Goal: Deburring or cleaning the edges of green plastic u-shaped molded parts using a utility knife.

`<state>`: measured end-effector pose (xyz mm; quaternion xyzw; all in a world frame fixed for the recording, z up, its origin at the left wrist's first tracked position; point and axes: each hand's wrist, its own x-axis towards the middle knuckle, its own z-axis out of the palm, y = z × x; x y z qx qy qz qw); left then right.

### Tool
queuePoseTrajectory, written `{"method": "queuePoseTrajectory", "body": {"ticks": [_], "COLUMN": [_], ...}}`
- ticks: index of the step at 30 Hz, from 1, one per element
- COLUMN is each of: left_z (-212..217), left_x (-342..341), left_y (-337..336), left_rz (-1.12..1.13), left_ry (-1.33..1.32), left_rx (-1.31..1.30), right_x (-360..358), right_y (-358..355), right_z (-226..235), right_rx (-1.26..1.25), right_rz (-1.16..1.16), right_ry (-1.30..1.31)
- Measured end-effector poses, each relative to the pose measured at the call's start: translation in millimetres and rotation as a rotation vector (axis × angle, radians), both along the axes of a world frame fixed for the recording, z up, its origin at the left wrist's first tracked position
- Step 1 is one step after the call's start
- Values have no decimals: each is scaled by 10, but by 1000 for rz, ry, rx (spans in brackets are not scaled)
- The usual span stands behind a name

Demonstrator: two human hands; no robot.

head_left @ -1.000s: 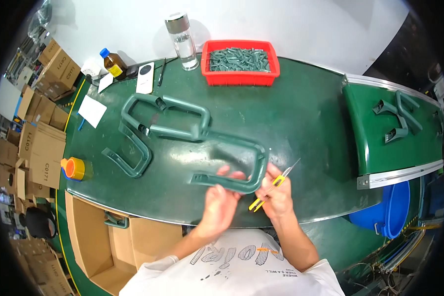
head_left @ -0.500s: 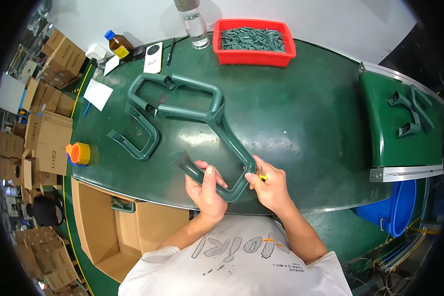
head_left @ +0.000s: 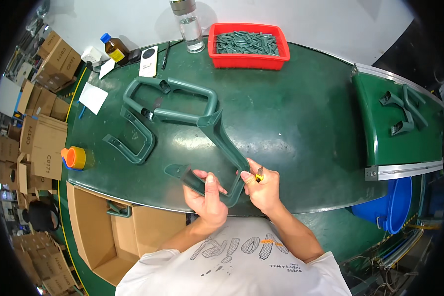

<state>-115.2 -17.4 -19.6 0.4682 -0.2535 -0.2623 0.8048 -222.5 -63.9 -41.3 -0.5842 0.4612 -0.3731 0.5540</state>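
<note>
A dark green U-shaped plastic handle (head_left: 224, 140) is held up over the near side of the table, one flared end toward the far side and the other toward the left. My left hand (head_left: 209, 201) is closed around its lower left arm, thumb upright. In my closed right hand (head_left: 264, 191) is a small yellow utility knife (head_left: 259, 174), its end showing above the fist; the fingertips press on the handle's right bend. Beyond my hands lie two joined-looking green handles (head_left: 182, 116), and another green handle (head_left: 138, 143) rests to their left.
A red bin (head_left: 249, 61) of small green pieces stands at the back beside a glass bottle (head_left: 190, 32). At right is a green conveyor (head_left: 404, 143) with handles on it, above a blue bin (head_left: 387, 212). An open cardboard box (head_left: 158, 229) sits below the near left edge.
The handle has turned slightly in my grip, showing more of its hollow inner side. My right hand has shifted a little left, and the knife now stands more upright.
</note>
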Motion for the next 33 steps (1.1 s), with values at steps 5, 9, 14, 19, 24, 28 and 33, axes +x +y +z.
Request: {"method": "queuePoseTrajectory", "body": {"ticks": [5,9,14,19,24,28,33], "left_z": [-42,-54,-143,-312,-285,-163,-137], "left_x": [-49,-34,-3,57,46,284,663], "left_y": [66,63,124,181,126,-178,-80], "left_rz": [-9,-33,-61,32,91,264,-146], "left_ry": [-30,-74,-307,-517,-477,-233,337], "left_rx": [-1,22,20,62,149,313,219], "right_x": [31,-17,-55,-98,-28,95,-70], "right_y": [-14,-85,-197,-186,-6,323,-330], "right_z": [9,66,31,-51,-100,243,990], "right_rx": [250,215,151,293,146,-106,-844], "right_rz": [-164,-69,-9,118,87,112,-130], "right_ry": [-161,-89,101,185,258,188,6]}}
